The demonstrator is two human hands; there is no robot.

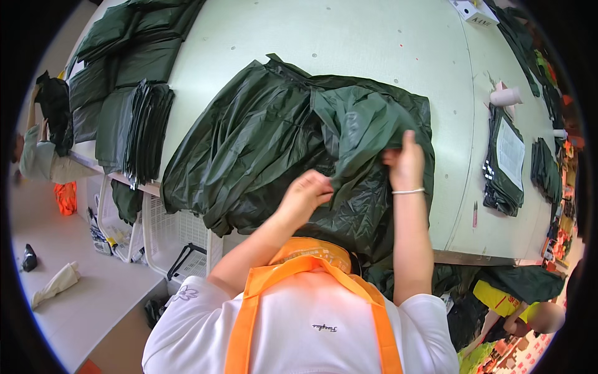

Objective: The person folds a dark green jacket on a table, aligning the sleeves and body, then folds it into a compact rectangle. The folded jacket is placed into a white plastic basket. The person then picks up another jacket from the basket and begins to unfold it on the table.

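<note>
A dark green, shiny waterproof garment (249, 131) lies spread and crumpled over the near edge of the pale table. Its lighter green flap (367, 118) is raised toward me on the right half. My left hand (306, 194) pinches the flap's lower edge between closed fingers. Farther right, my right hand (406, 163) is at the other side of the flap, its thumb up and its fingers curled around the fabric, partly hidden by it. A light band circles the right wrist.
Stacks of folded dark green garments (140, 62) cover the table's left. At right lie a folded bundle with a paper sheet (511, 156), a white roll (505, 96) and a small pen-like tool (475, 214). White plastic crates (177, 230) stand below the left edge. Other people work at both sides.
</note>
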